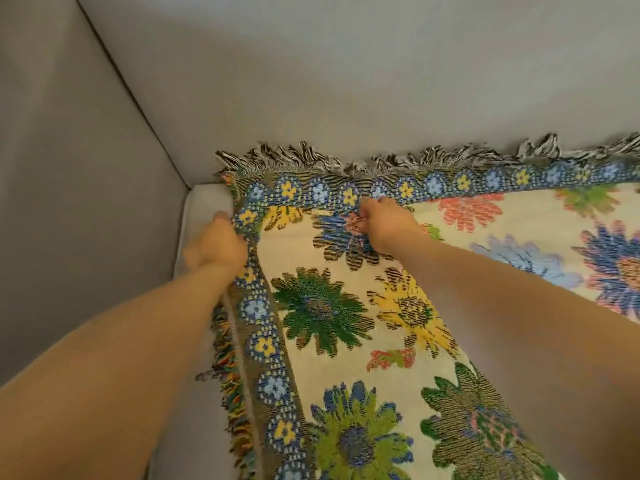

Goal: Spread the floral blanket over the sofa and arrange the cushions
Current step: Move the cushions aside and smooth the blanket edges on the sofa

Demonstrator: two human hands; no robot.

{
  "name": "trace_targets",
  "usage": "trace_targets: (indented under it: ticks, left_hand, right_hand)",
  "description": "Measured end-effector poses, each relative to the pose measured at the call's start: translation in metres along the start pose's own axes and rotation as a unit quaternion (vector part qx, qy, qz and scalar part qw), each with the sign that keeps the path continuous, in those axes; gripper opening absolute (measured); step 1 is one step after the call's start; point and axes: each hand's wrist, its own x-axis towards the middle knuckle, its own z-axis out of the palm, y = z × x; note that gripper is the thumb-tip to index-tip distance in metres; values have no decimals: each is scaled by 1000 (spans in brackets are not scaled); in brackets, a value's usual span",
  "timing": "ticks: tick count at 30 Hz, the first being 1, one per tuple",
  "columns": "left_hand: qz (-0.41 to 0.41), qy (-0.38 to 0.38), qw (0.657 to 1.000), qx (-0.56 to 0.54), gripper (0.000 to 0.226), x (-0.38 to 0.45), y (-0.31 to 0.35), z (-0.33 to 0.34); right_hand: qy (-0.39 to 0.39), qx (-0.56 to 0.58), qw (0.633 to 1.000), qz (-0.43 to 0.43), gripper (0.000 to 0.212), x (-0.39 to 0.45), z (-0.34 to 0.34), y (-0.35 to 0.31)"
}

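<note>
1. The left hand [215,245] is curled around the blanket's [346,306] left border near the far corner, fingers closed on the fabric edge, which bunches slightly under them.
2. The right hand [379,225] pinches the cloth just below the far border, fingers gathered on a blue and pink flower so that the weave puckers there.
3. Both forearms reach in from the near edge of the view, the left over bare upholstery, the right across the blanket.
4. The blanket lies on the sofa [104,150] seat, cream ground upward, with large green, yellow, blue and pink flowers.
5. A blue band of small yellow and pale blue blossoms runs along its far and left sides and meets at the corner between the hands.
6. A grey and white fringe [381,159] lines the far edge and rests against the foot of the backrest.
7. A multicoloured fringe hangs along the left edge, beside the left forearm.
8. A strip of pale seat shows between the blanket's left edge and the armrest.
9. The sofa is plain grey; its backrest and armrest meet at a seam in the far left corner.
</note>
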Motion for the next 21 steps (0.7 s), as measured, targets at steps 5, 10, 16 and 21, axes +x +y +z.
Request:
trace_targets:
  ticks: [5,10,16,21]
  left_hand:
    - [-61,18,998,-26,54,19,-20,-27]
    - [35,-74,995,47,65,-24,-38,-4]
    - [33,-159,982,95,57,-94,-38,12]
    - [-11,-203,975,84,55,-182,-56,15]
  right_hand:
    - [16,104,990,-96,39,0,-4,-19]
    - [-57,63,992,-88,61,-21,19,-10]
    - [-98,48,993,-55,54,-94,21,26]
    - [-57,-3,994,-94,53,-175,24,49]
